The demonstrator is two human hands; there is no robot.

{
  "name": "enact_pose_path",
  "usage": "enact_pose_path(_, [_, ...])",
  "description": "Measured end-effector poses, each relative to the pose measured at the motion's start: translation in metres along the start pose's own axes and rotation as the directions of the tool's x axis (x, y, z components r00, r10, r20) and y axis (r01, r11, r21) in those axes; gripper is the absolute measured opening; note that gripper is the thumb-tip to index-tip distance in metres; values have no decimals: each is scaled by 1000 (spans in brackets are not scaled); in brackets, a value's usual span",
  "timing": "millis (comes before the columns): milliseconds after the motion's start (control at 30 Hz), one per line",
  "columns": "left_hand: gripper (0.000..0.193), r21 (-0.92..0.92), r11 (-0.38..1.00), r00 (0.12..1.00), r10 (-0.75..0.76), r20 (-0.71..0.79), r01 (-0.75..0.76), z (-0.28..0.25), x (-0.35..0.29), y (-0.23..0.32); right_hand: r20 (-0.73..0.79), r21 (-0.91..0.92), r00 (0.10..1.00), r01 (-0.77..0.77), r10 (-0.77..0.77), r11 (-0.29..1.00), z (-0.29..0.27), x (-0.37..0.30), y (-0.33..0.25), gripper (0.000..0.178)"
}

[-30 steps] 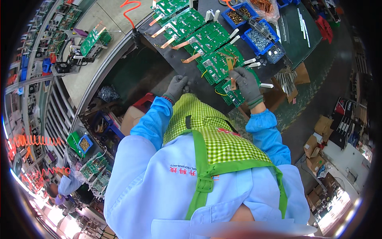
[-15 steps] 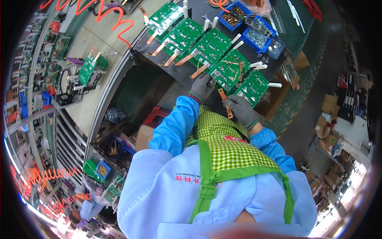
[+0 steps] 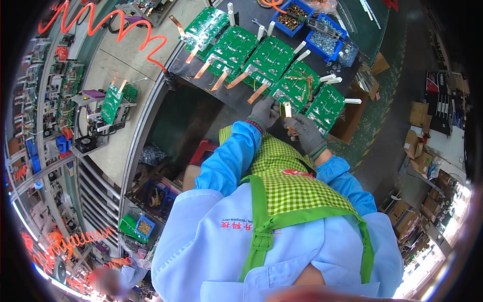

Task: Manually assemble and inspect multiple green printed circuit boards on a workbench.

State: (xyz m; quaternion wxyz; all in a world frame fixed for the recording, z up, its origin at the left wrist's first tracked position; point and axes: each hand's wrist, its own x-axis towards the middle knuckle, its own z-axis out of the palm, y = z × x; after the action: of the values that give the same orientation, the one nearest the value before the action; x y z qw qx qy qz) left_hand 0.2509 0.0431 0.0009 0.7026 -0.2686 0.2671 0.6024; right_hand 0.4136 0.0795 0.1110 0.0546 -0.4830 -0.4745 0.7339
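My right hand (image 3: 306, 135), in a grey glove, grips a flat copper strip (image 3: 288, 110) that stands up from its fingers and catches the light at the upper end. To its left, my left hand (image 3: 263, 114), also gloved, has its fingers bunched at the near edge of a green circuit board (image 3: 291, 90). What those fingers hold, if anything, is hidden. Several loose copper strips (image 3: 308, 83) lie on top of that board. Beyond my right hand is another circuit board (image 3: 326, 109) with a white post (image 3: 353, 101) sticking out of it.
More circuit boards (image 3: 270, 59) with copper tabs and white posts line the dark table (image 3: 193, 70). Behind them stand a blue bin of brass-coloured parts (image 3: 289, 21) and a blue bin of silver hardware (image 3: 324, 43). An orange coiled hose (image 3: 121, 30) hangs at the left.
The copper strip in my right hand has tilted, its upper end now bright. Both hands have come closer together, my left shifting slightly right. The whole view has turned a little.
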Motion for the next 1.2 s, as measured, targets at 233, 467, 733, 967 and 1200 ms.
enact_pose_path(233, [12, 26, 999, 994, 33, 101, -36, -9, -11, 5, -18, -24, 997, -72, 71, 997, 20, 10, -8, 28])
enact_pose_path(467, [10, 725, 290, 778, 310, 547, -625, -16, -21, 13, -38, -5, 999, -31, 31, 999, 35, 46, 2, 25])
enact_pose_path(733, [25, 870, 404, 948, 258, 189, -283, 16, -35, 18, -135, 15, 983, -119, 120, 993, 41, 50, 9, 27])
enact_pose_path(967, [22, 761, 588, 961, 191, 201, -276, 15, -28, 17, 233, -201, 958, 218, -169, 955, -54, 5, -75, 36])
enact_pose_path(1200, [22, 820, 548, 986, 110, 123, -163, 46, -42, 26, -302, -727, 775, 189, -555, 660, -254, 109, -106, 28])
